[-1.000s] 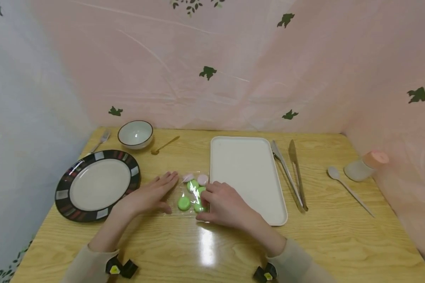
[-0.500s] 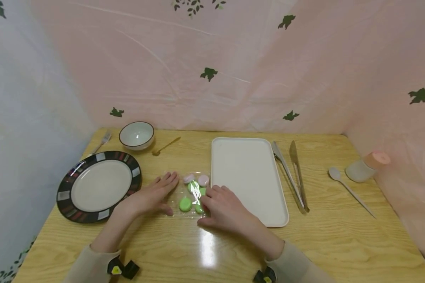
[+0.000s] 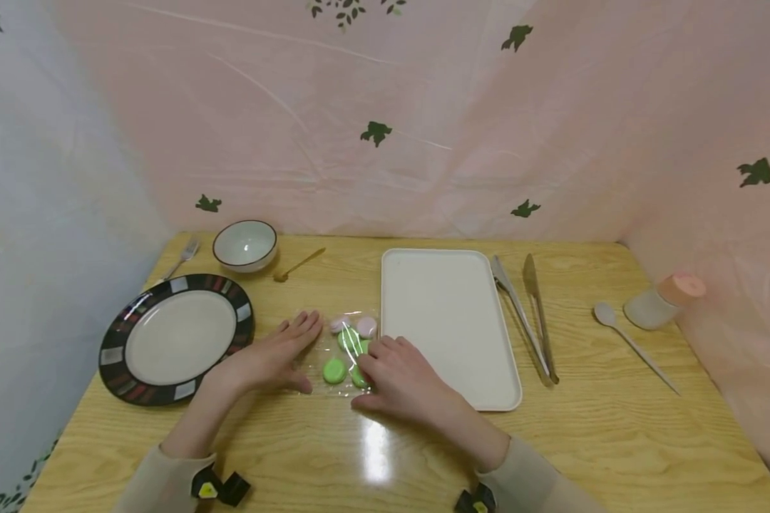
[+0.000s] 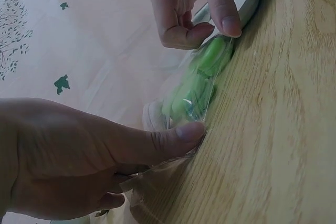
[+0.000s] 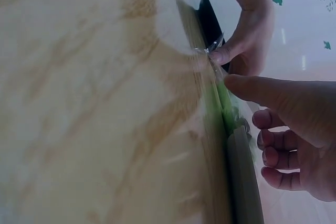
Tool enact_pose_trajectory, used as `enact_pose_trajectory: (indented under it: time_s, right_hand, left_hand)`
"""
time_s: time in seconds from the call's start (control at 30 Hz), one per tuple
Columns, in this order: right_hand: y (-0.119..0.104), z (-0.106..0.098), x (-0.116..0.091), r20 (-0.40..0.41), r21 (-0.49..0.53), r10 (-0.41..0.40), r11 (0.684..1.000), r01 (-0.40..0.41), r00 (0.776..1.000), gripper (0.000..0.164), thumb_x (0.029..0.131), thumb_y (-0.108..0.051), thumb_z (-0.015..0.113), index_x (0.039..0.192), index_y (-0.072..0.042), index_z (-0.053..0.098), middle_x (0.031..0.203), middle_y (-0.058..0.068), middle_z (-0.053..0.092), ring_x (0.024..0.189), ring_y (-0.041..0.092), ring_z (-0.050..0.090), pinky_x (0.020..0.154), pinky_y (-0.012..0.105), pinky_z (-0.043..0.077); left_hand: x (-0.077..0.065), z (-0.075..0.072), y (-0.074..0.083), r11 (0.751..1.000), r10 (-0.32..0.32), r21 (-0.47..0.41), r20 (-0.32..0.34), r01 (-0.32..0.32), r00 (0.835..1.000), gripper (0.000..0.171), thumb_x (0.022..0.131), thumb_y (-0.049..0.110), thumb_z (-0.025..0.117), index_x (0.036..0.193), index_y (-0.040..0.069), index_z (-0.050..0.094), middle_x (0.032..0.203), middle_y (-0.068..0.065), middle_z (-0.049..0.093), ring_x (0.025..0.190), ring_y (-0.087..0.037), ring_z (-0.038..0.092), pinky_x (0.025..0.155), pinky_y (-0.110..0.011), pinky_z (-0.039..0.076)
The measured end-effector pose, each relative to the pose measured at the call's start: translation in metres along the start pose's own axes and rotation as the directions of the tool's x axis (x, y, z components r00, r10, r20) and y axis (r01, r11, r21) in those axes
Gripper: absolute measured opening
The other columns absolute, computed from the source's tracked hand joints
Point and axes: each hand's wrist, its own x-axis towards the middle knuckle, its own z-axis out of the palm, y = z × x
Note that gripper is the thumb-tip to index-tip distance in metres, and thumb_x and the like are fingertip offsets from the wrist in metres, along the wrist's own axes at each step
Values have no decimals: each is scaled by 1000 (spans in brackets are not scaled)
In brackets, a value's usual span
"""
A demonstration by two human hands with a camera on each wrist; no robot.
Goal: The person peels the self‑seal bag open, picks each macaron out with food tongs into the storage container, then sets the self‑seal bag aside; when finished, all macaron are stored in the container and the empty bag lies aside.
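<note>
A clear plastic bag (image 3: 319,356) holding several green macarons (image 3: 334,370) and pale pink macarons (image 3: 367,328) lies flat on the table in the head view. On its left edge rests my left hand (image 3: 269,360), fingers extended; the left wrist view shows its thumb pressing the plastic film. At the bag's right side my right hand (image 3: 406,377) touches it with loosely bent fingers and partly covers the green macarons. Its thumb (image 4: 227,17) reaches the bag's near edge in the left wrist view, apart from the bent index finger.
A white tray (image 3: 445,306) stands just right of the bag. Farther right lie tongs (image 3: 518,313), a knife (image 3: 532,281), a spoon (image 3: 629,338) and a shaker (image 3: 657,305). At left are a dark-rimmed plate (image 3: 180,338), a bowl (image 3: 246,246), a fork (image 3: 182,255) and a small golden spoon (image 3: 301,263).
My right hand has shifted slightly toward the near edge, and the bag's film and macarons have moved a little under it. My left hand stays in place on the bag.
</note>
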Motion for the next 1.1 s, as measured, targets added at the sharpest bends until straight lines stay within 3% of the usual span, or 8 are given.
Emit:
enact_pose_trajectory:
  time_s: [0.4, 0.63, 1.1]
  right_hand:
    - [-1, -3, 1, 24, -30, -16, 999, 17, 1000, 39, 69, -59, 69, 73, -25, 49, 77, -9, 42, 74, 12, 39, 66, 26, 31]
    - [-2, -3, 1, 25, -52, -43, 998, 45, 999, 30, 70, -46, 69, 73, -26, 47, 78, -9, 45, 75, 13, 43, 66, 27, 33]
    - [-4, 0, 2, 10, -66, -50, 997, 51, 999, 28, 72, -41, 68, 69, -26, 44, 74, -10, 44, 71, 13, 43, 64, 27, 32]
  left_hand:
    - [1, -1, 0, 1000, -11, -8, 5, 11, 1000, 103, 75, 36, 77, 150, 4, 15, 159, -14, 6, 147, -34, 4, 118, -52, 10]
    - [2, 0, -2, 1000, -9, -3, 4, 9, 1000, 104, 74, 38, 77, 150, 5, 16, 159, -14, 7, 147, -34, 4, 118, -52, 10]
    - [1, 0, -2, 1000, -16, -5, 4, 16, 1000, 104, 74, 37, 78, 151, 5, 15, 159, -14, 6, 147, -34, 5, 118, -52, 10]
